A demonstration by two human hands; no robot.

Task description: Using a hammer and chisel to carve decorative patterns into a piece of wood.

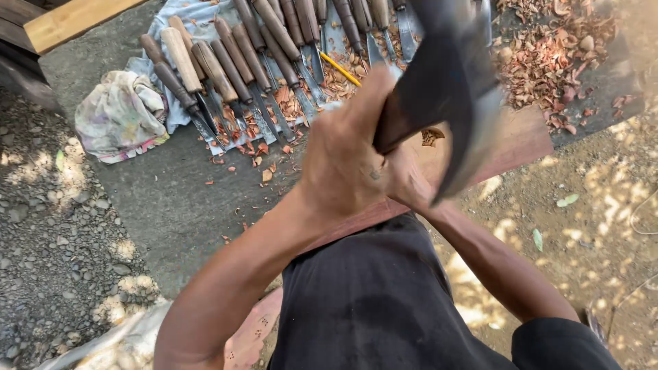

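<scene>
Outdoors, a grey concrete slab (171,199) lies between gravel and sunlit dirt. Both hands are together above a reddish wooden board (510,140) that rests on the slab's near edge and the person's lap. The left hand (343,157) is clamped on the dark handle of a heavy adze-like chopping tool (449,82), raised with its blade pointing down. The right hand (408,181) sits just behind it, its grip hidden. The work looks like mid-swing rough shaping; the next stroke seemingly needs a controlled drop clear of the fingers. Beyond, wooden-handled chisels (240,65) line a cloth along the far edge, wood chips (548,58) at the far right corner, a crumpled rag (120,113) at the left edge.
</scene>
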